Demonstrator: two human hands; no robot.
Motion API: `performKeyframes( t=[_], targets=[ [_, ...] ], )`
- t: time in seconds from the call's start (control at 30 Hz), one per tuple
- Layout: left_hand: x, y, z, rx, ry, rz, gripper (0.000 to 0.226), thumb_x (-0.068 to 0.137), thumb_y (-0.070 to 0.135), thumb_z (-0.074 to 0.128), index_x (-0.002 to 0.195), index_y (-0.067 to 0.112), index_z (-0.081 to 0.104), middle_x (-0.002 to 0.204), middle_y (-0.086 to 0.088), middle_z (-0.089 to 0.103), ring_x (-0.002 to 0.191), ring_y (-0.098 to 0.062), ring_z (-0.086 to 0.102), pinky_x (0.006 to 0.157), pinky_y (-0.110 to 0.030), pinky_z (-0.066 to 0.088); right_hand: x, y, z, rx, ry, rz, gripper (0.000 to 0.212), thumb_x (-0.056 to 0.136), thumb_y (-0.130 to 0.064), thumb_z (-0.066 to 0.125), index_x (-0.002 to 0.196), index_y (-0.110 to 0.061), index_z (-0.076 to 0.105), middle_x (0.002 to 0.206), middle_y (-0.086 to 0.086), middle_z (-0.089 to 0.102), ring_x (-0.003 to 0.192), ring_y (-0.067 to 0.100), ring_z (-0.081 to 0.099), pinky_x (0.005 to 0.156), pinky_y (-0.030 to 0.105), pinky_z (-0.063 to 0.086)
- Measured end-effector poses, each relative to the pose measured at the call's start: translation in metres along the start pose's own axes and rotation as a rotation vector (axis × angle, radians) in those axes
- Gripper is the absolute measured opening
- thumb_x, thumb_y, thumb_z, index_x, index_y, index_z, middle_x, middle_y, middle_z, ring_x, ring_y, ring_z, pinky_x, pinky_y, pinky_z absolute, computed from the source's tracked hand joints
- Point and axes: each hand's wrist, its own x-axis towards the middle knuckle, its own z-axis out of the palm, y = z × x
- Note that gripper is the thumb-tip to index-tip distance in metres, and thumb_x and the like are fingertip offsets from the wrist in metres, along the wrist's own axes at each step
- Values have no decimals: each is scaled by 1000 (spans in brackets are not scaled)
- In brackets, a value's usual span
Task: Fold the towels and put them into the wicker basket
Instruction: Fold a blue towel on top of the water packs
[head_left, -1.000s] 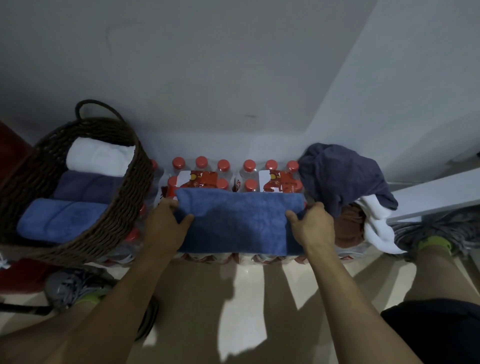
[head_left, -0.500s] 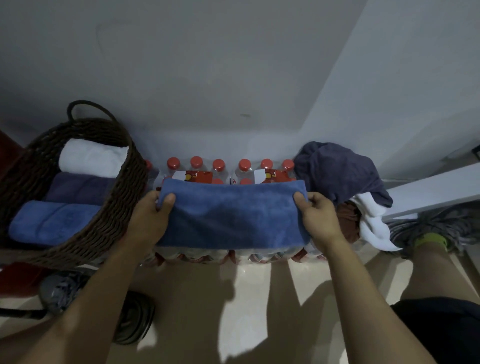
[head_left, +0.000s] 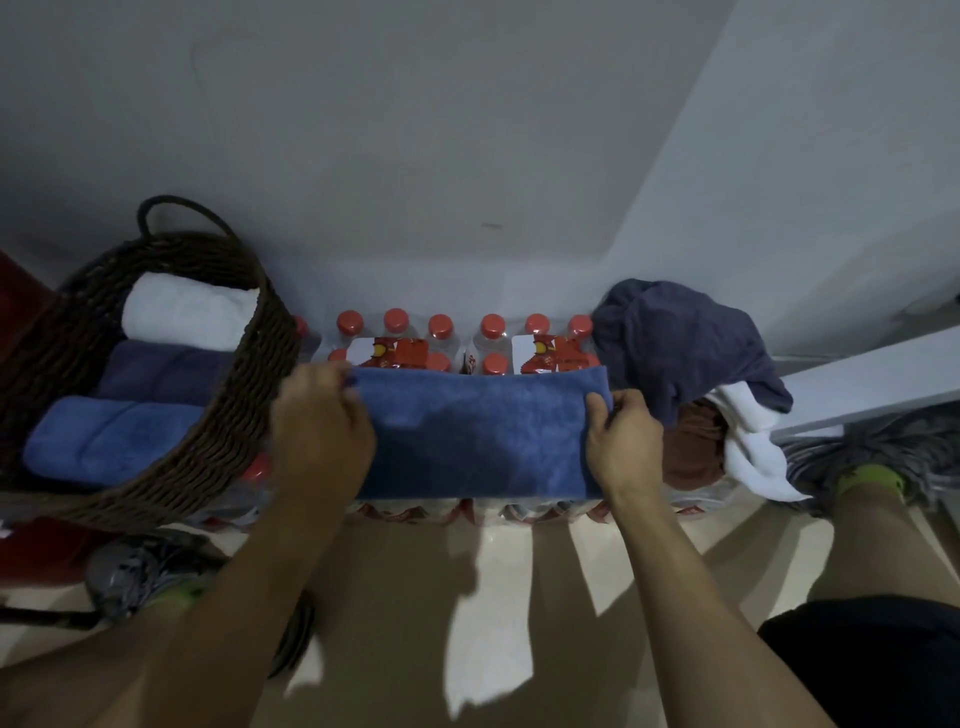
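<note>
While the left hand and right hand pinch the ends of the blue towel lying on the bottles, a loose pinch might let the fold flop open before the wicker basket.

Blue towel held at both ends

The left hand and right hand grip a folded blue towel over packs of red-capped bottles, beside a wicker basket holding three folded towels.
</note>
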Motion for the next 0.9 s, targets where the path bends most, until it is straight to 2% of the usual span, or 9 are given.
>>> performKeyframes(
  t=[0.07,0.1,0.2,0.37,0.53,0.63,0.7,0.77,0.9],
  targets=[
    [-6,18,17,-22,-134,185,28,89,9,49,111,2,64,113,-20,64,108,-38,60,92,-46,49,1,-1,2,-7,-12,11,23,100,-38,48,98,-15,49,92,9,61,80,30,55,71,32,39],
    [-10,22,27,41,-226,271,37,94,15,44,122,-3,60,128,-24,58,122,-39,53,103,-48,43,2,-1,2,-7,-23,14,23,101,-39,47,98,-16,47,91,7,59,78,28,53,72,32,39],
    [-13,12,47,201,-405,243,59,99,35,22,147,4,35,154,-19,29,145,-33,24,120,-46,17,4,1,1,9,-31,4,24,102,-40,44,99,-16,46,89,3,56,77,26,52,70,34,40],
    [-14,3,53,292,-408,277,68,98,48,9,151,11,30,156,-15,27,147,-30,21,120,-48,16,4,9,-5,-3,77,22,24,101,-38,49,91,-16,50,80,-1,51,74,24,48,68,31,35],
    [-15,6,51,323,-423,274,66,99,47,13,149,10,33,155,-15,31,145,-31,25,120,-48,17,7,4,-8,-44,2,54,31,99,-40,52,87,-11,55,84,7,60,81,31,57,69,31,38],
    [-16,4,53,348,-411,288,64,99,46,16,148,9,36,153,-16,35,144,-31,28,119,-49,18,7,-1,-21,-49,-119,77,43,94,-43,61,77,-3,62,72,9,63,81,34,64,62,31,39],
    [-16,3,55,357,-406,286,63,99,45,17,148,9,37,153,-16,35,143,-31,29,119,-48,18,7,-12,-35,96,-305,189,36,87,-38,73,86,-1,69,81,9,70,82,30,69,67,37,54],
    [-15,4,55,353,-405,282,63,99,46,18,147,9,38,152,-16,37,143,-32,31,119,-48,18,6,-26,-51,219,-486,243,27,82,-26,79,98,-6,70,93,10,74,84,27,73,75,41,61],
    [-10,6,50,287,-464,278,66,97,48,21,146,7,39,152,-19,35,142,-35,30,119,-48,15,-1,-62,-67,281,-570,129,23,83,-16,78,103,-10,69,96,9,76,85,26,75,74,40,62]
  ],
)
